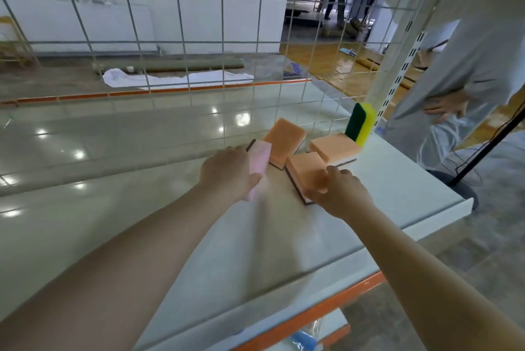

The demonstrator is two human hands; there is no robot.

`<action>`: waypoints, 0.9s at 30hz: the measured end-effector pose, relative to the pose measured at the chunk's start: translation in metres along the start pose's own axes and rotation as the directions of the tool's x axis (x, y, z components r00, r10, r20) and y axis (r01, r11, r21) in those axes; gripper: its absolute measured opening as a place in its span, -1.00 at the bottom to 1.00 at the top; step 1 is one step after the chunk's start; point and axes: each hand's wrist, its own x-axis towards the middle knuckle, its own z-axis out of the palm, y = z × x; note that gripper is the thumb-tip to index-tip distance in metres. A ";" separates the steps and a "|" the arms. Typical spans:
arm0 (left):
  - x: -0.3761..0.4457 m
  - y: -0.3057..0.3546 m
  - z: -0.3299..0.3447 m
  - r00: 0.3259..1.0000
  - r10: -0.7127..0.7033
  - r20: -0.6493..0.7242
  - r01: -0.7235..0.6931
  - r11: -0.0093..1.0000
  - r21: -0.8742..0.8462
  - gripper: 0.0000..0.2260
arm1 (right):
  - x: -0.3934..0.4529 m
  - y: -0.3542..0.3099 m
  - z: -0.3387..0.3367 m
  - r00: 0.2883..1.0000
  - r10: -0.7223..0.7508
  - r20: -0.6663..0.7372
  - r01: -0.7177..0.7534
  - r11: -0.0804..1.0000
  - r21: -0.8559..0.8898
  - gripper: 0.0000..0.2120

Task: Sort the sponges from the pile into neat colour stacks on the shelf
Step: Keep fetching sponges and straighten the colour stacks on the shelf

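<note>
Right hand [339,188]: reaching in, fingers curling over the near corner of the nearest orange sponge [305,170], touching it; whether yet gripping cannot be told through the blur

Left hand [227,170]: holding one pink sponge [260,163] by its near end, long axis running away toward the wire grid [181,38]

Nearest orange sponge: lying flat on the white shelf [397,194], directly ahead of the right hand, long axis slanting away-left; right hand plainly the nearer

Orange sponges, counting three: second [284,139] lying just beyond the pink one, third [333,148] lying to the right, all loose, none stacked

Yellow-and-green sponge [360,124], counting one: standing on edge against the far upright

Pink, counting one
</note>
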 end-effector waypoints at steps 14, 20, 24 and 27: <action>-0.010 -0.016 0.011 0.997 0.005 -0.076 -0.014 0.992 -0.127 -0.59 | -0.013 -0.002 0.006 0.998 0.040 -0.052 -0.037 0.998 0.051 -0.47; -0.046 -0.020 -0.008 0.998 -0.049 -0.039 0.046 0.997 -0.061 -0.68 | -0.043 0.004 -0.006 0.999 -0.009 -0.035 0.011 0.998 0.056 -0.49; -0.077 -0.026 -0.017 0.993 -0.109 -0.045 0.107 0.993 -0.049 -0.70 | -0.063 0.002 -0.008 0.998 -0.063 -0.024 0.064 0.997 0.047 -0.56; -0.104 -0.034 -0.021 0.986 -0.153 -0.065 0.150 0.988 -0.048 -0.72 | -0.079 -0.006 -0.004 0.992 -0.120 -0.046 0.122 0.992 0.036 -0.66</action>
